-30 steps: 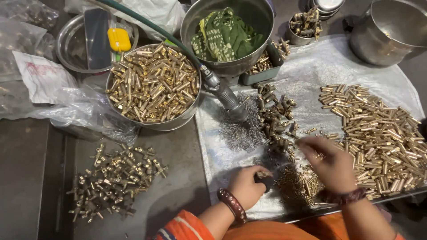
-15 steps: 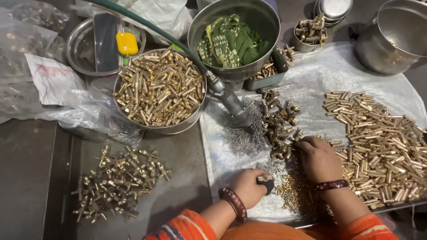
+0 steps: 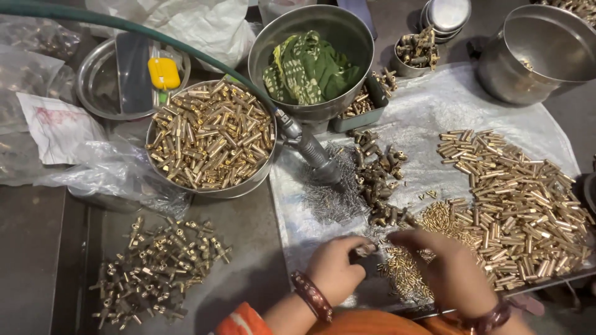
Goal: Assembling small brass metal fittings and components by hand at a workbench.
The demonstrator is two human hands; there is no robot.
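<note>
My left hand [image 3: 334, 268] is closed around a small dark brass part near the front of the plastic sheet [image 3: 434, 111]. My right hand [image 3: 450, 270] hovers beside it, blurred, fingers curled over a heap of tiny brass screws [image 3: 403, 273]; whether it pinches anything I cannot tell. A pile of dark fittings [image 3: 379, 177] and a patch of thin steel springs [image 3: 332, 201] lie just beyond the hands. A large spread of brass tubes [image 3: 521, 198] covers the right side.
A steel bowl of brass tubes [image 3: 211, 139] sits left of centre, with an air tool and green hose [image 3: 304, 142] across it. Assembled fittings [image 3: 155, 267] lie front left. A pot holding green cloth [image 3: 310, 68], another pot [image 3: 534, 56], a tray [image 3: 99, 80] and plastic bags [image 3: 56, 149] stand behind.
My right hand has drawn back from the dark fittings toward my left hand over the small screws. The left hand has barely moved.
</note>
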